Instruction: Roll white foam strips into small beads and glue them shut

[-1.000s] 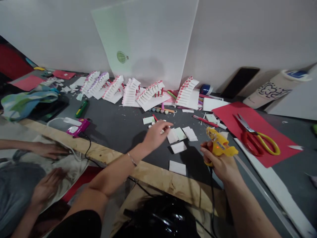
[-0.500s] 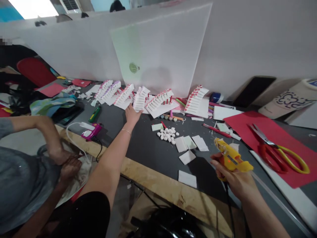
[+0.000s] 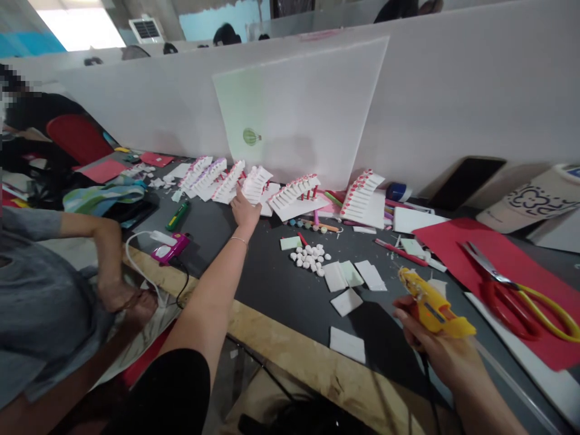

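Note:
My left hand [image 3: 246,212] stretches to the back of the table, its fingers closed at the near end of a small white model staircase [image 3: 256,181]; its fingertips are partly hidden. Similar model staircases with red or purple dots along their edges stand on both sides, among them one [image 3: 296,192] just to the right and another [image 3: 362,194] farther right. My right hand [image 3: 435,344] grips a yellow glue gun [image 3: 432,305] above the table, nozzle toward the back left. A clear glue stick [image 3: 502,377] sticks out of its rear.
White pebbles [image 3: 310,260] and several square foam pieces [image 3: 347,302] lie mid-table. Scissors [image 3: 507,281] rest on red sheet [image 3: 453,235] at right, near a phone [image 3: 466,181] and a cup [image 3: 530,196]. A co-worker's arm [image 3: 104,254] and a purple power adapter [image 3: 171,249] are at left.
The view has tilted up slightly, so everything sits a little lower in the picture. My left hand stays at the same model staircase, and my right hand still holds the glue gun.

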`<state>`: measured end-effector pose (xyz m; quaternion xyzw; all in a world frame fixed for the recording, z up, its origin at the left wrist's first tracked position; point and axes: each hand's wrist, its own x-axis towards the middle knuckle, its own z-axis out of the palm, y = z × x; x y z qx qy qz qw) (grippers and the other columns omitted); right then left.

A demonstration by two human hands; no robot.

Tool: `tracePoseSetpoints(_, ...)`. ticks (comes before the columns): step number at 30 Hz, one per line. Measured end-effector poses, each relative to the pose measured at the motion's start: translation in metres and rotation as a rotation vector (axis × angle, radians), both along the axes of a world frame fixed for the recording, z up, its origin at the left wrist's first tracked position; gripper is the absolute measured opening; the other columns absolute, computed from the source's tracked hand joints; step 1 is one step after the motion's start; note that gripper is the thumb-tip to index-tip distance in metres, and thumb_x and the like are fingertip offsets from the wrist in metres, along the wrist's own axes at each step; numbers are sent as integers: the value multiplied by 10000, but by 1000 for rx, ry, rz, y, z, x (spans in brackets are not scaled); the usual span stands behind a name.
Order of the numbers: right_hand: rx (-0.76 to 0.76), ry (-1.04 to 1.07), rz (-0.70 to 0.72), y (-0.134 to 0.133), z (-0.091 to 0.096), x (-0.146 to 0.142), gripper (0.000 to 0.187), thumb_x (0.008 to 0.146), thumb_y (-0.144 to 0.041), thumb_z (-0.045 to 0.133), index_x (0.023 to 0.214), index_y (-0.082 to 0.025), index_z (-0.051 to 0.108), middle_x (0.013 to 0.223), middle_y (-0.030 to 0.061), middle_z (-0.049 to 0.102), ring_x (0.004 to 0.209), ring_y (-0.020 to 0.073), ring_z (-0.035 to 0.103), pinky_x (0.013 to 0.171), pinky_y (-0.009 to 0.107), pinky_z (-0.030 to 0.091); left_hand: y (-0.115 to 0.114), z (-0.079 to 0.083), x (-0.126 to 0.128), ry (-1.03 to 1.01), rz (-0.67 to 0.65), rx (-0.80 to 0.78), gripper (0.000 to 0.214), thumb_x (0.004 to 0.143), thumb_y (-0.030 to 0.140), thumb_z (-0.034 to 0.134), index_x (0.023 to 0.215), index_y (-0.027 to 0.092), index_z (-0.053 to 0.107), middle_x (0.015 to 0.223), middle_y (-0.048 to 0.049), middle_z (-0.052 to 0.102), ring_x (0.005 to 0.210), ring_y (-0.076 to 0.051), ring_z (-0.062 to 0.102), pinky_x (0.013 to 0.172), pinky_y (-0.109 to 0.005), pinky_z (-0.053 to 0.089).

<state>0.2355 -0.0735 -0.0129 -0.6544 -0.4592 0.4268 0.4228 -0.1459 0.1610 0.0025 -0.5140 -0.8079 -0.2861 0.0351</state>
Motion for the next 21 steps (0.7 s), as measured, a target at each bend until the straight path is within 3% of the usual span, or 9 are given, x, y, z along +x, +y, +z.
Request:
tracePoseSetpoints(6,1,-23,46,1,5,-3,408,645,-569,729,854,-234,626,440,-59,472,378,140,457,374,272,365,-12,29,-9,207,-149,147,799,806,196,626,1514,110,264,1482,-223,405,1394,-361,350,1178,-481,260)
tracePoseSetpoints(10,0,-7,41,3,5,-1,438,634,-580,731,876,-234,619,465,-51,505,389,145,470,382,281,376,-22,50,-23,86,-35,307,851,794,206,648,1514,67,216,1503,-236,376,1425,-347,327,1212,-485,211)
tracePoseSetpoints(13,4,13,48,4,8,-1,416,603,-575,742,821,-243,618,433,-52,484,378,152,469,382,289,385,-51,44,-36,-109,-31,270,874,782,241,658,1508,78,200,1507,-225,380,1424,-314,357,1206,-451,256)
tracePoseSetpoints(16,19,9,42,2,12,-4,403,606,-574,739,814,-247,629,436,-51,484,375,149,464,377,286,379,-95,25,-41,-155,-100,147,889,765,274,671,1502,87,210,1521,-228,362,1430,-313,357,1181,-435,311)
tracePoseSetpoints(19,32,10,31,0,14,-7,417,614,-577,732,840,-242,631,445,-53,490,379,142,459,382,280,374,-128,12,-34,-127,-104,-29,910,719,337,725,1468,71,283,1484,-271,399,1414,-391,359,1163,-546,293)
tracePoseSetpoints(21,26,14,33,-1,15,-8,429,610,-582,730,841,-235,628,442,-53,489,381,139,455,390,280,381,-137,14,-25,-30,-66,-2,861,745,399,709,1446,69,332,1510,-281,356,1447,-410,282,1181,-604,191)
